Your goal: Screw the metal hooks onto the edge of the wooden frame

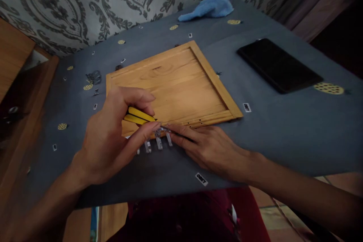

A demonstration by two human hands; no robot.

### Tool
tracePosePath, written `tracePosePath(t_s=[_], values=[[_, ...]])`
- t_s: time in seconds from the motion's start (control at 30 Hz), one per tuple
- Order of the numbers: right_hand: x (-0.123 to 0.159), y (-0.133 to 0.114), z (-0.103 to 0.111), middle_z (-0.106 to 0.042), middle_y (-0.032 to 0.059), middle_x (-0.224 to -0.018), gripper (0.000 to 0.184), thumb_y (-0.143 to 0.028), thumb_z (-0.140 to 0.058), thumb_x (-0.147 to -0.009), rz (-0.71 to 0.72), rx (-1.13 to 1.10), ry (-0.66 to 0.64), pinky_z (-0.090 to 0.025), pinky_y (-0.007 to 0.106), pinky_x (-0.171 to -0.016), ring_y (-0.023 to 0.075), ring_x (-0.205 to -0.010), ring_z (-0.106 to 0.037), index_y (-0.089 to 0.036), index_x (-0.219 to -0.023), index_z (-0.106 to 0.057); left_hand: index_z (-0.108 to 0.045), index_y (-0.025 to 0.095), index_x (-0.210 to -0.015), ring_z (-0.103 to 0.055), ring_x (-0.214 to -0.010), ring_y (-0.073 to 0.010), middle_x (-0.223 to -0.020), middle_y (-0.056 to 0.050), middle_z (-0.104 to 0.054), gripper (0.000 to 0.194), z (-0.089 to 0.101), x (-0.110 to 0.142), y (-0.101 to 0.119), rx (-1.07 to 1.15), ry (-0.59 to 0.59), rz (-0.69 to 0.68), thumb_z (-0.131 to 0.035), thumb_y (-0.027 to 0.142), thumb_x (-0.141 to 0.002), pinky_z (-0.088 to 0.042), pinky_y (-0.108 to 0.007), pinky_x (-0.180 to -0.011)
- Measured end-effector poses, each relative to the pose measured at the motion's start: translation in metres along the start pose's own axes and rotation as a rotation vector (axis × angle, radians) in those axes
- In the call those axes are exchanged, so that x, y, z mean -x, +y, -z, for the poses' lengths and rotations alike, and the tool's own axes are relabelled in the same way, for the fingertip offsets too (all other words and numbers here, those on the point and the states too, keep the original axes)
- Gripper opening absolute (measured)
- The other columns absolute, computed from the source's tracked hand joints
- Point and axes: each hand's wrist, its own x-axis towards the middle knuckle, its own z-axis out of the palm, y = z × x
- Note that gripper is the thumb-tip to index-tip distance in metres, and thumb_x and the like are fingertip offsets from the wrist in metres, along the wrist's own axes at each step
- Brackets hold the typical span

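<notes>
Left hand (106, 136): Curled; a tool (141, 114) is gripped by its yellow handle between thumb and fingers.
Right hand (208, 145): Fingers extended and nearly together, placed at the near edge of the panel (172, 90), close to the tip of the tool; whether anything is pinched cannot be told.
Tool: Held just ahead of the left palm, the tip directed toward the right fingertips. The exact type is obscured. It is judged light and rigid; hold is best taken on the handle, where grip should be surest.
Panel: Laid on the counter (263, 147), partly beneath the hands and extending beyond them. Wood with a raised border is shown. It is judged stiff and moderately light; it is best steadied by the border, clear of the tip.
Hooks (159, 142): Located between the hands, just below the fingertips, at the panel's near edge. They are judged hard, small and slippery; they are best pinched at the sides.
Tablet (279, 66): Set beyond the right hand, to its right.
Cloth (210, 8): Left crumpled well beyond both hands; judged soft.
</notes>
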Motion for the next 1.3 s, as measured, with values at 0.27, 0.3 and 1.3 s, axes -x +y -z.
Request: tracePosePath(t_s=[0.27,0.3,1.3], values=[[0.0000,0.0009,-0.0005,-0.060,0.0134,-0.136,0.046,-0.005,-0.046,-0.086,0.003,-0.049,0.016,-0.060,0.036,-0.065,0.0197,-0.077,-0.070,-0.010,-0.130,-0.058,-0.052,0.026,-0.117,-0.068,-0.086,-0.0143,-0.095,0.001,-0.066,0.035,0.0008,-0.0005,-0.0032,0.032,-0.111,0.004,-0.062,0.011,-0.087,-0.059,-0.023,-0.074],[-0.0002,0.0009,-0.0001,-0.060,0.0136,-0.136,0.046,-0.005,-0.046,-0.086,-0.001,-0.054,0.016,-0.060,0.036,-0.066,0.0196,-0.077,-0.070,-0.010,-0.130,-0.058,-0.052,0.026,-0.117,-0.068,-0.086,-0.0145,-0.096,0.001,-0.066,0.034,0.0015,-0.0006,-0.0034,0.016,-0.117,0.003,-0.062,0.012,-0.087,-0.059,-0.022,-0.074],[-0.0012,0.0050,0.0031,-0.058,0.0108,-0.139,0.045,-0.006,-0.043,-0.087,-0.034,-0.125,-0.054,-0.056,0.031,-0.060,0.0167,-0.077,-0.069,-0.015,-0.127,-0.061,-0.053,0.028,-0.101,-0.063,-0.061,-0.0145,-0.081,0.005,-0.065,0.019,0.0061,0.0033,-0.0026,-0.120,-0.087,0.039,-0.061,0.024,-0.084,-0.044,-0.031,-0.052]])
